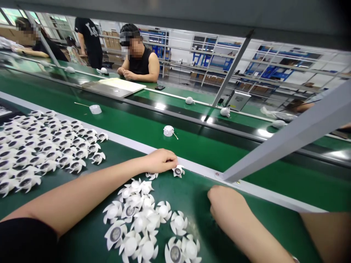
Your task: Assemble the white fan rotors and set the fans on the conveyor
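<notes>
"How is the left hand [161, 160] posed?"

"Its arm stretches from the near left across the green table [197, 197]. The back of the hand faces up and the fingers bend down at the far edge, beside the rail [126, 143]. The fingertips meet a white fan [178, 171]; I can't tell whether they grip it or merely touch it."

"And the right hand [229, 202]?"

"It's well apart, farther right, reaching in from the near right with the wrist bent and knuckles up. The fingers curl under, out of sight, so I can't tell if they hold anything."

"Where are the other fans?"

"A loose pile [141, 219] lies near, between the forearms, mostly domes up. Spaced rows [46, 144] cover the left, dark centres up. One more peeks out beneath the left wrist."
</notes>
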Demonstrator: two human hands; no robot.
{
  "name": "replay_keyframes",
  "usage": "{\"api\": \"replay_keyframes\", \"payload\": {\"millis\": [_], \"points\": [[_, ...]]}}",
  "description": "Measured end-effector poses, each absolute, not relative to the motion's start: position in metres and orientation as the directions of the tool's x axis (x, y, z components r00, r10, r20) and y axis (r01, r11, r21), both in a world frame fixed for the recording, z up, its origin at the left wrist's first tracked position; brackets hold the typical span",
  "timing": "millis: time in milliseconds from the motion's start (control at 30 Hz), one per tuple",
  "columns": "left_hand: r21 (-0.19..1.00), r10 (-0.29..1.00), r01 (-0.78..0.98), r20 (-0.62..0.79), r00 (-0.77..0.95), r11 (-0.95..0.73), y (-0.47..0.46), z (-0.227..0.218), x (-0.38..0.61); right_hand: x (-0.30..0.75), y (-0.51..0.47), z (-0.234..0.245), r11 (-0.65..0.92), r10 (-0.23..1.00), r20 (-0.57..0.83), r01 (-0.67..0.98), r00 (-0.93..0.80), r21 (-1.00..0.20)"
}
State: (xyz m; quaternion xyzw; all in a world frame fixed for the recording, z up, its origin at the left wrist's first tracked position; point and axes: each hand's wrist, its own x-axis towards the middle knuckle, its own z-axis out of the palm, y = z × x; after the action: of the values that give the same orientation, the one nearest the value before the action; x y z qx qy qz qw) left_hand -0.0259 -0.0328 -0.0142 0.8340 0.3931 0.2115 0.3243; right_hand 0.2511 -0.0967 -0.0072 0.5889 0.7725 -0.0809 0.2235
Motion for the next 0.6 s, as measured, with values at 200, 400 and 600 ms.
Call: {"api": "replay_keyframes", "payload": {"millis": [200,400,600], "points": [[0.728,0.876,0.58,0.058,0.478,-0.364,-0.035,-0.018,-0.021,0.243,-0.097,-0.006,0.308,0.872,-0.446,0.934,-0.202,0.18],[0.756,0.82,0.507,0.068,0.568,-0.414,-0.037,-0.015,-0.028,0.235,-0.099,0.006,0.313,0.882,-0.425,0.926,-0.202,0.21],[0.738,0.729,0.438,0.106,0.676,-0.514,-0.038,-0.016,-0.03,0.217,-0.114,0.03,0.318,0.903,-0.368,0.921,-0.221,0.227]]}}
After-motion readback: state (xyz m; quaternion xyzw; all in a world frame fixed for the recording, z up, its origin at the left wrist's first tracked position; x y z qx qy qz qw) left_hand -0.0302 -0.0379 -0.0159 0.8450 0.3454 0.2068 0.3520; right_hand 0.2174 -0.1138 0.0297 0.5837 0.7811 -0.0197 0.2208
